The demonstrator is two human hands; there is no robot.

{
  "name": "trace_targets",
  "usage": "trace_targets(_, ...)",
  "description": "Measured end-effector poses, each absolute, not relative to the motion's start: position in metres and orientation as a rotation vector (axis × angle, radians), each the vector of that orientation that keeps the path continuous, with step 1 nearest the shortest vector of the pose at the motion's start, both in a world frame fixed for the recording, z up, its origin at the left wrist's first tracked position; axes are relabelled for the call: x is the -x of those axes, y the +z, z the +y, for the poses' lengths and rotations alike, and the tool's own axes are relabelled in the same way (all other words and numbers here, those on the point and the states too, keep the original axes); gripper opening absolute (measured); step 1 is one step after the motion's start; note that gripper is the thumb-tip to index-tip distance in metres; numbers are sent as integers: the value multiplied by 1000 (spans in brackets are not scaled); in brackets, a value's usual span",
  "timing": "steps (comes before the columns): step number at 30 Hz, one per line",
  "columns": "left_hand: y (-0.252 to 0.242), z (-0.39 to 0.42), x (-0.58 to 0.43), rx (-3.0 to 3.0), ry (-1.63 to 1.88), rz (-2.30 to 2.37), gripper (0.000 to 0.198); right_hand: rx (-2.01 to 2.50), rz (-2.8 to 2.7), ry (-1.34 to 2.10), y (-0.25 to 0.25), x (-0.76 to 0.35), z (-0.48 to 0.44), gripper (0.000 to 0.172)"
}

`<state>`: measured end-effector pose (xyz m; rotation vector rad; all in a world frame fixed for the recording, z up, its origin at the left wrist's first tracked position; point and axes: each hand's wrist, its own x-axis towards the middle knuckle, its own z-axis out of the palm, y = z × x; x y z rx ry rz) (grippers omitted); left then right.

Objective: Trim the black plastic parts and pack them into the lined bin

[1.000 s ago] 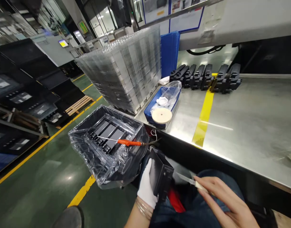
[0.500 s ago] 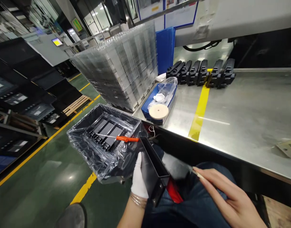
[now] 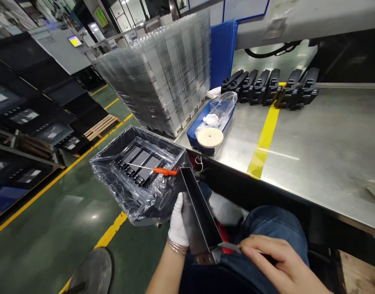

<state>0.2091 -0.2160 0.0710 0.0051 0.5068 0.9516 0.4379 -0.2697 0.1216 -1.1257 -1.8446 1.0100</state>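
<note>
My left hand, in a white glove, grips a long black box-shaped part from its left side. The part is hollow with an open top, and it slants over my lap. My right hand, bare, pinches a thin grey blade between thumb and fingers. The blade's tip is at the near end of the part; whether it touches the edge I cannot tell. Something red shows behind the part. An orange-handled screwdriver lies across the plastic-lined bin to the left, above several black parts.
On the metal bench, several black moulded parts stand in a row. A blue tray holds plastic film and a round cream disc. Stacked clear trays rise behind the bin. A stool base is on the floor.
My right hand has brought the blade left to the near end of the black part. The part's near end has shifted slightly right and down, and the head view has turned a little.
</note>
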Motion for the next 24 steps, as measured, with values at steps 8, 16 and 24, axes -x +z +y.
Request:
trace_targets(8, 46, -221, -213, 38, 930, 545, 40, 1188, -1940, 1122, 124, -431, -264, 45)
trace_targets(16, 50, -226, -210, -90, 996, 614, 36, 1267, -1766, 1083, 122, -444, -255, 42)
trace_targets(24, 42, -244, -252, -161, 847, 586, 59, 1146, -1469, 723, 114, -402, -224, 33)
